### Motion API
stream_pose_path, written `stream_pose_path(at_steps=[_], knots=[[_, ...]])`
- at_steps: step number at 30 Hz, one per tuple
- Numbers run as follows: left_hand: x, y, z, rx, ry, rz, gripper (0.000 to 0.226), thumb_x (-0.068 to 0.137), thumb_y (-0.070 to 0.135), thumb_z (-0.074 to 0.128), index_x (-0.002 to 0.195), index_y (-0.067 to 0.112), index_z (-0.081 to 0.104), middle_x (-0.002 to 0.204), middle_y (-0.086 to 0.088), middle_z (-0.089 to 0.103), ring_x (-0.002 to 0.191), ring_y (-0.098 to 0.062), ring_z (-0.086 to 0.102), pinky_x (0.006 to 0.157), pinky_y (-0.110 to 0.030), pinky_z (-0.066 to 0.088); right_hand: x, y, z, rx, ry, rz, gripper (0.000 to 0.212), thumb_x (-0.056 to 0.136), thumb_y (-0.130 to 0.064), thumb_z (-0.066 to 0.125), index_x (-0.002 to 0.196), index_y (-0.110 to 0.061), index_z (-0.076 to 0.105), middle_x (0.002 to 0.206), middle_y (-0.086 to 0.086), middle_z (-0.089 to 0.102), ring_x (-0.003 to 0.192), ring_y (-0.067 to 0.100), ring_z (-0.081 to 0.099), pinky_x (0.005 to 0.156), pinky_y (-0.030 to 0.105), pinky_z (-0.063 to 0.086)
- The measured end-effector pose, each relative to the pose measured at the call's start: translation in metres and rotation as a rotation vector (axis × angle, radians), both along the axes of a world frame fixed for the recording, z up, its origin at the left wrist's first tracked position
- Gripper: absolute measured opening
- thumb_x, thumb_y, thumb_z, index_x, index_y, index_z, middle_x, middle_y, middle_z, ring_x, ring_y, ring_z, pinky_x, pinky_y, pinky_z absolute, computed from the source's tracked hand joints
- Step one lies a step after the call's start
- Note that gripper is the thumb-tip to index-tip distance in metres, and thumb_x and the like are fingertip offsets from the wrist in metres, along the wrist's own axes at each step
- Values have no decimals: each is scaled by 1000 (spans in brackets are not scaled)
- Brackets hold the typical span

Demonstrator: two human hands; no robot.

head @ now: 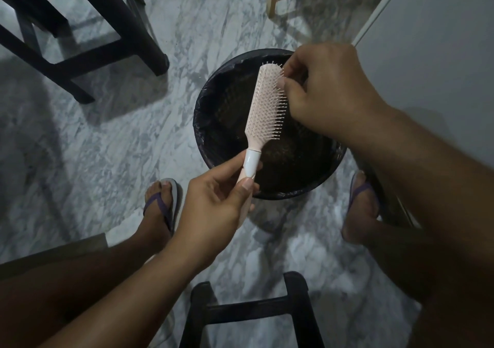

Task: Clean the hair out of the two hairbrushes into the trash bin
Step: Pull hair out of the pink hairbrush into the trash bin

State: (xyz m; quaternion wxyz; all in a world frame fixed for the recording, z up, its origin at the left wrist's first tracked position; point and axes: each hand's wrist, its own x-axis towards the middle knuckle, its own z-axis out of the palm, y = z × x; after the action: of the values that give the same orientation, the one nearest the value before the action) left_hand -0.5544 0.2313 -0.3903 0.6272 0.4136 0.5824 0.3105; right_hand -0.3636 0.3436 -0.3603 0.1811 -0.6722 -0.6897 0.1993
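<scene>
**A:** Where's the brush, and what are the hands doing?

**B:** The pink hairbrush (pixel 264 107) is held right over the trash bin (pixel 203 112), head up and bristles to the right. The left hand (pixel 216 203) is wrapped round the handle with the thumb across it. The right hand (pixel 326 93) pinches in among the bristles near the top of the head with its fingertips (pixel 282 81) drawn close together. I can't tell whether there's any hair between them.

**A:** What could go wrong from here?

**B:** Loose strands are light, so I'd guess a tuft let go too high or off to one side could drift past the rim onto the marble floor (pixel 120 147). A hard tug on a knot might bend the pins or twist the handle out of that grip. The light is dim, so fine hairs left low in the bristles would be easy to miss.

**A:** And the bin?

**B:** It's round and dark, with a black liner (pixel 213 80) folded over the edge. There's a brownish, tangled-looking mass (pixel 283 157) at the bottom, which may be hair, though it's too dark to be sure.

**A:** The second brush?

**B:** Not in view.
</scene>
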Motion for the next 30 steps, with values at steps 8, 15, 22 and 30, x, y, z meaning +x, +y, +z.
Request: stream_pose_path(at_steps=[8,15,22,30], knots=[[1,6,1,-141,-277,73,45,83,22,58,127,16,64,117,2,75,85,-13,66,66,-30,57,14,5,12,197,409,-45,35,95,-35,65,120,-11,61,113,-7,65,95,5,66,74,34,62],[1,3,-2,-149,-301,16,42,85,18,59,126,21,64,119,1,75,86,-11,68,70,-33,59,5,2,-9,27,608,60,54,74,-33,88,121,-11,71,113,6,74,101,18,73,86,39,61],[3,6,1,-206,-353,30,41,86,14,57,127,14,63,118,-3,75,82,-12,67,66,-32,58,3,11,-9,20,692,-185,30,104,-28,53,108,-7,74,91,-4,78,81,6,74,75,30,62],[-2,16,0,-225,-317,141,34,98,6,51,129,12,63,117,-2,75,79,-10,67,63,-32,57,-3,-10,-4,-571,911,46,24,81,2,76,103,-6,72,96,16,78,92,24,76,81,36,63]])
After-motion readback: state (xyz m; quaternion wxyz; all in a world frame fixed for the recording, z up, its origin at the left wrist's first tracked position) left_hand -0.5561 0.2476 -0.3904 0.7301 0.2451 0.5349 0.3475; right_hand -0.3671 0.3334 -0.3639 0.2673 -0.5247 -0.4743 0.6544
